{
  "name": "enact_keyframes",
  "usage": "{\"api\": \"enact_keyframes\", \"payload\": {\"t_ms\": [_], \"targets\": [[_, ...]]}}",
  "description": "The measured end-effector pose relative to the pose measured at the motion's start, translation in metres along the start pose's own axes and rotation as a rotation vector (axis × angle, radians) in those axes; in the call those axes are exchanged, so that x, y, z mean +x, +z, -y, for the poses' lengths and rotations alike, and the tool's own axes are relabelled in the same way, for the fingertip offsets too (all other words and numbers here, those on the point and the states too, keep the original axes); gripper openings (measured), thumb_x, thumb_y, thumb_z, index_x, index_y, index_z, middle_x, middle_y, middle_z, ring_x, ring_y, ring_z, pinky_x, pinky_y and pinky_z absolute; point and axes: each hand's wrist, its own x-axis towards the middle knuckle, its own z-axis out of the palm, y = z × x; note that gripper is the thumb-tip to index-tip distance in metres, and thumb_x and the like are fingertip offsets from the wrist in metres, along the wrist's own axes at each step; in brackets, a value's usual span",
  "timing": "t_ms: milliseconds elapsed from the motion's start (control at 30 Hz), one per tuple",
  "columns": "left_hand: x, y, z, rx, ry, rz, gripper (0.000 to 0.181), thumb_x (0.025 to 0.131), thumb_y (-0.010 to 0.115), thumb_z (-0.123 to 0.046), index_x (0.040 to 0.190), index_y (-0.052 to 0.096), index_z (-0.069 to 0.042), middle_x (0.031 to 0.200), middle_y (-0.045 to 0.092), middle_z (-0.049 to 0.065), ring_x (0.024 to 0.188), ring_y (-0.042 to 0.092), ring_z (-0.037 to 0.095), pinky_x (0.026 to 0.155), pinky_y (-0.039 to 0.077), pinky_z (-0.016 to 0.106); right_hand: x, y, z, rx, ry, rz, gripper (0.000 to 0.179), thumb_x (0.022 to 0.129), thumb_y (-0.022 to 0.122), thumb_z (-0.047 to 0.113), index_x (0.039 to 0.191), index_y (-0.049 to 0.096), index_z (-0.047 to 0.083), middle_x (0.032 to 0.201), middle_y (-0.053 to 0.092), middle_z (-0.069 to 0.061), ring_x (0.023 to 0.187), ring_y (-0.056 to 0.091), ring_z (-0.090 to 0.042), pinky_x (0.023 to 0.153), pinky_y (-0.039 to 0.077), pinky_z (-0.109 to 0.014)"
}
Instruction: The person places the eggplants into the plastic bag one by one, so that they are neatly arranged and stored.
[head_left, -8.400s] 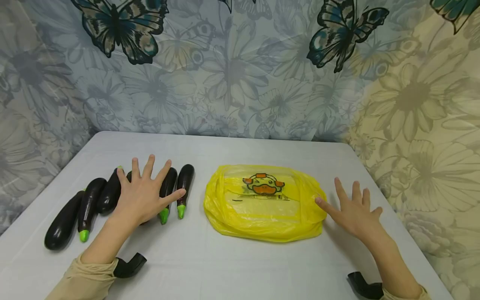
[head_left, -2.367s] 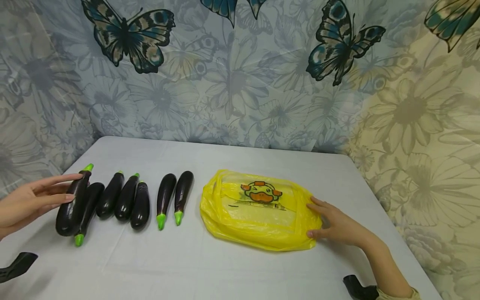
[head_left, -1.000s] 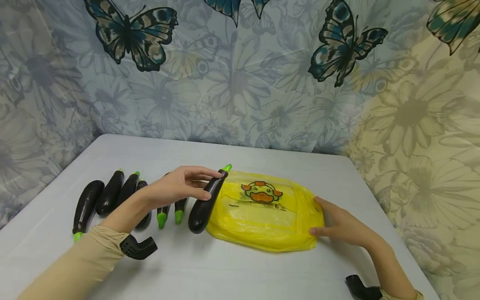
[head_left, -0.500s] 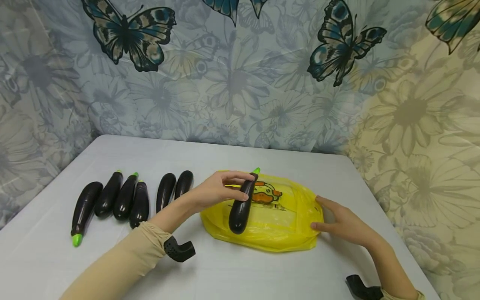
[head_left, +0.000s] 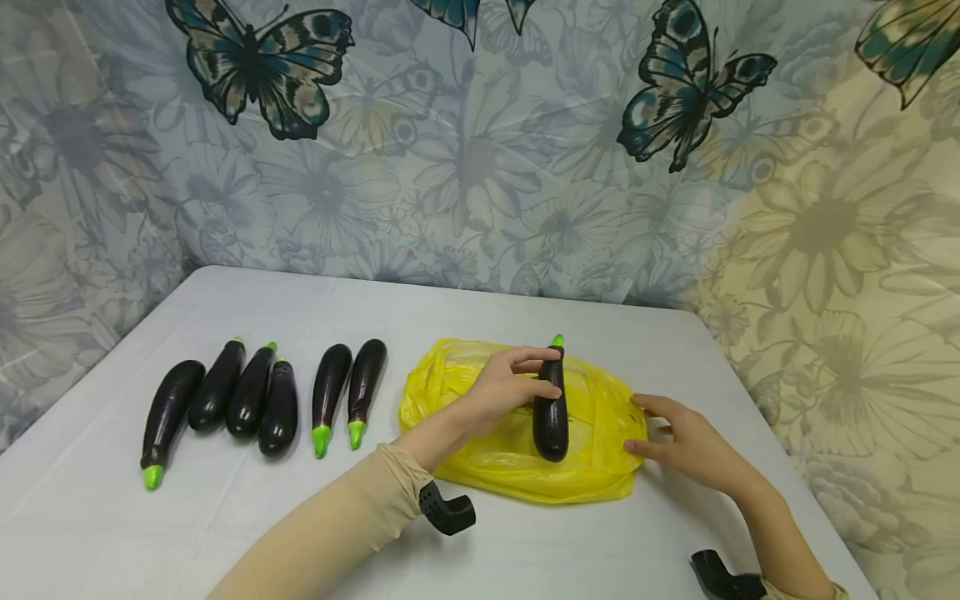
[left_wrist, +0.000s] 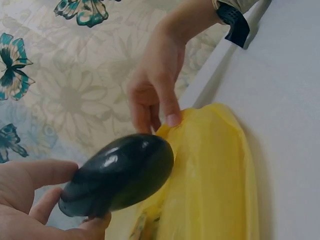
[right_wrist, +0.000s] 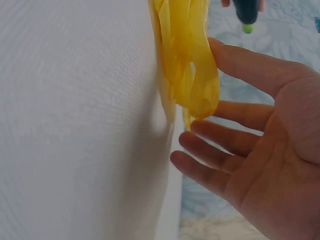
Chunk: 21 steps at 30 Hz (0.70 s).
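My left hand [head_left: 506, 387] grips a dark, glossy eggplant [head_left: 551, 417] between thumb and fingers, near its green stem. It hangs over the yellow plastic bag [head_left: 472, 462], covering much of the duck print. The left wrist view shows the same eggplant [left_wrist: 120, 175] with its rounded end toward the bag. My right hand [head_left: 686, 442] is at the bag's right end. In the right wrist view its thumb touches the gathered yellow plastic [right_wrist: 187, 65], while the other fingers [right_wrist: 210, 177] reach out loosely beside it.
To the left, several eggplants lie side by side on the white table [head_left: 247, 533]. The nearest to the bag is an eggplant [head_left: 367, 379] with its green end forward; another eggplant [head_left: 171, 412] lies farthest left. A butterfly-patterned cloth [head_left: 472, 167] rises behind the table.
My left hand lifted the leftmost eggplant from the row and carried it right, over the bag. The right hand moved in from spread fingers to the bag's right end and stays there.
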Motion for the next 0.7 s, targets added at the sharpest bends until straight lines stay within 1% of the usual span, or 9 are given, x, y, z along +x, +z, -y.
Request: {"api": "enact_keyframes", "payload": {"t_ms": [100,167,267,333,400,467,567,700], "targets": [[0.005,0.01,0.008,-0.003,-0.02,-0.036,0.049,0.08,0.076,0.006,0.124,0.069,-0.014,0.127,0.057,0.012,0.096,0.066,0.023,0.082,0.055,0.035,0.001,0.0,0.0,0.012,-0.015,-0.011,0.073,0.087,0.078,0.033,0.138,0.048,-0.009,0.134,0.052,-0.027,0.111,0.055,-0.039,0.086,0.052,-0.047],[0.008,0.017,0.014,0.02,-0.015,-0.054,0.048,0.08,0.077,0.005,0.123,0.07,-0.013,0.125,0.058,0.011,0.096,0.065,0.021,0.082,0.054,0.033,0.002,0.001,0.0,0.023,-0.009,-0.014,0.071,0.086,0.078,0.032,0.136,0.05,-0.01,0.132,0.053,-0.026,0.108,0.057,-0.036,0.084,0.054,-0.042],[0.011,0.026,0.022,0.031,-0.002,-0.061,0.046,0.079,0.077,0.004,0.122,0.071,-0.012,0.121,0.06,0.01,0.096,0.064,0.02,0.082,0.054,0.033,0.001,0.001,-0.001,0.037,0.011,-0.005,0.071,0.085,0.079,0.031,0.136,0.05,-0.01,0.13,0.054,-0.026,0.102,0.059,-0.031,0.078,0.055,-0.035],[0.013,0.031,0.027,0.036,0.015,-0.064,0.046,0.079,0.078,0.005,0.122,0.071,-0.011,0.12,0.06,0.009,0.098,0.064,0.02,0.083,0.054,0.033,0.002,0.001,-0.001,0.039,0.024,0.004,0.071,0.085,0.079,0.031,0.135,0.05,-0.01,0.129,0.055,-0.025,0.098,0.06,-0.029,0.075,0.055,-0.032],[0.015,0.036,0.031,0.032,0.02,-0.064,0.046,0.079,0.078,0.004,0.122,0.071,-0.011,0.121,0.061,0.008,0.104,0.062,0.021,0.085,0.053,0.035,0.002,0.001,-0.001,0.04,0.033,0.013,0.072,0.085,0.079,0.031,0.136,0.05,-0.01,0.128,0.055,-0.025,0.096,0.061,-0.027,0.074,0.055,-0.032],[0.017,0.04,0.035,0.054,0.021,-0.072,0.046,0.079,0.079,0.002,0.122,0.072,-0.012,0.121,0.061,0.006,0.109,0.06,0.022,0.086,0.053,0.035,0.002,0.001,-0.001,0.043,0.033,0.019,0.072,0.085,0.079,0.031,0.136,0.05,-0.01,0.128,0.054,-0.025,0.095,0.061,-0.027,0.074,0.055,-0.032],[0.019,0.043,0.04,0.137,0.015,-0.069,0.043,0.081,0.081,-0.005,0.121,0.072,-0.015,0.117,0.063,0.003,0.108,0.059,0.019,0.086,0.052,0.033,0.002,0.002,-0.002,0.053,0.025,0.024,0.071,0.085,0.08,0.029,0.136,0.051,-0.01,0.13,0.054,-0.026,0.096,0.061,-0.027,0.075,0.055,-0.031],[0.022,0.042,0.046,0.292,0.052,-0.021,0.042,0.084,0.081,-0.017,0.125,0.07,-0.014,0.112,0.067,0.002,0.092,0.063,0.009,0.076,0.054,0.025,0.003,0.002,-0.003,0.062,0.018,0.029,0.068,0.085,0.08,0.028,0.134,0.052,-0.01,0.131,0.052,-0.026,0.098,0.061,-0.028,0.076,0.055,-0.031]]}}
